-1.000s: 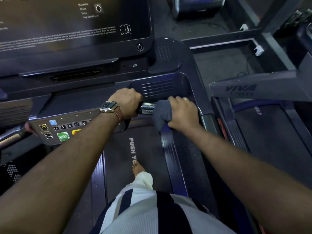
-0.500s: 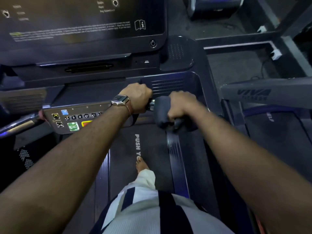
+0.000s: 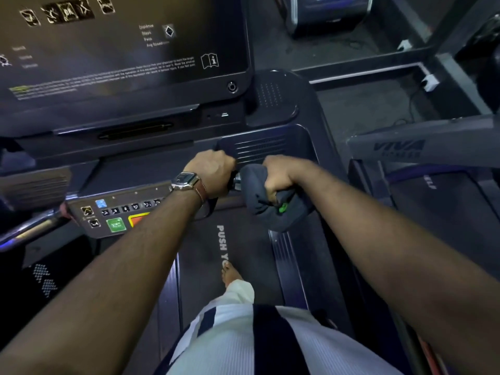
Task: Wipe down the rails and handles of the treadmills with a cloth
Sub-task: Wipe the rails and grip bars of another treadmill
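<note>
Both hands grip: right hand (image 3: 278,175) bunches cloth (image 3: 258,196) over handle (image 3: 237,181), left hand (image 3: 213,171) beside it

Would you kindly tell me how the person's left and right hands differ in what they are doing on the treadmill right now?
The left hand grips the handlebar bare, while the right hand grips a dark cloth wrapped round it. The left wrist wears a watch on a brown strap; the right wrist is bare. The left hand sits nearer the button panel, the right nearer the treadmill's side. Both are curled tight, close together on the same bar.
</note>
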Motion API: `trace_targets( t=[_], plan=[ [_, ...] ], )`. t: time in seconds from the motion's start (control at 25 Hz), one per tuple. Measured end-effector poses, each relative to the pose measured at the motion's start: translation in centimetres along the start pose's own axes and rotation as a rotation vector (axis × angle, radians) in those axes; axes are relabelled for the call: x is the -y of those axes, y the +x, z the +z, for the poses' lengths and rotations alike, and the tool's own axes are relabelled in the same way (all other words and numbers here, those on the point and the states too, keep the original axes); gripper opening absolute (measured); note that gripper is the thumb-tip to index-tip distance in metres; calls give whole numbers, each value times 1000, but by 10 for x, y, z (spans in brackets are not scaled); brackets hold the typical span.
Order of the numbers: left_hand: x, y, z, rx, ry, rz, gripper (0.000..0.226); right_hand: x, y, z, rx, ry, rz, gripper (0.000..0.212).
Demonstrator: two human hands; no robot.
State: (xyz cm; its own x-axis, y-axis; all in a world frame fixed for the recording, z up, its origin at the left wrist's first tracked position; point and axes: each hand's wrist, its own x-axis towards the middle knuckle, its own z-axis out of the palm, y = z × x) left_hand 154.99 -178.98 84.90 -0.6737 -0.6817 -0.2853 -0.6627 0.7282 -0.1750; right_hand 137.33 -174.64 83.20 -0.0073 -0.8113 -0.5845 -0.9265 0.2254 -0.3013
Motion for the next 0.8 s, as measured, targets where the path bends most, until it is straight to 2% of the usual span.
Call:
trace_targets(
  t=[0.04, 0.12, 0.2, 0.28, 0.32, 0.36, 0.4, 0.48, 0.6, 0.64, 0.68, 0.72, 0.8],
  plan=[
    [-1, 1, 1, 1, 2, 5, 18, 0, -11, 21, -196, -77, 19, 38],
    [-1, 0, 3, -1, 1, 10, 18, 3, -27, 59, -403, -226, 54, 42],
    [1, -1, 3, -1, 5, 11, 18, 8, -24, 40, -290, -183, 26, 44],
    [1, 0, -1, -15, -6, 14, 15, 16, -10, 12, -122, -64, 92, 45],
    [0, 0, -2, -16, -10, 17, 14, 26, -7, 12, -157, -59, 110, 47],
    [-1, 0, -3, -15, -6, 25, 14, 33, -9, 28, -280, -125, 104, 51],
    [-2, 1, -3, -15, 0, 26, 15, 40, -19, 54, -411, -209, 103, 59],
    [-1, -2, -2, -25, -3, 22, 18, 53, -33, 114, -523, -312, 131, 70],
    [2, 2, -1, -25, -2, 0, 17, 57, -19, 51, -497, -214, 24, 48],
    [3, 4, -1, -18, -33, -13, 18, 61, -10, 32, -458, -197, -29, 45],
    [4, 5, 1, -7, -68, -17, 18, 61, -2, 19, -327, -149, -42, 46],
    [6, 8, 2, -7, -100, 0, 19, 58, 0, 17, -293, -119, -41, 47],
    [12, 10, 5, -43, -108, 112, 26, 52, -18, 44, -502, -255, -8, 48]
  ],
)
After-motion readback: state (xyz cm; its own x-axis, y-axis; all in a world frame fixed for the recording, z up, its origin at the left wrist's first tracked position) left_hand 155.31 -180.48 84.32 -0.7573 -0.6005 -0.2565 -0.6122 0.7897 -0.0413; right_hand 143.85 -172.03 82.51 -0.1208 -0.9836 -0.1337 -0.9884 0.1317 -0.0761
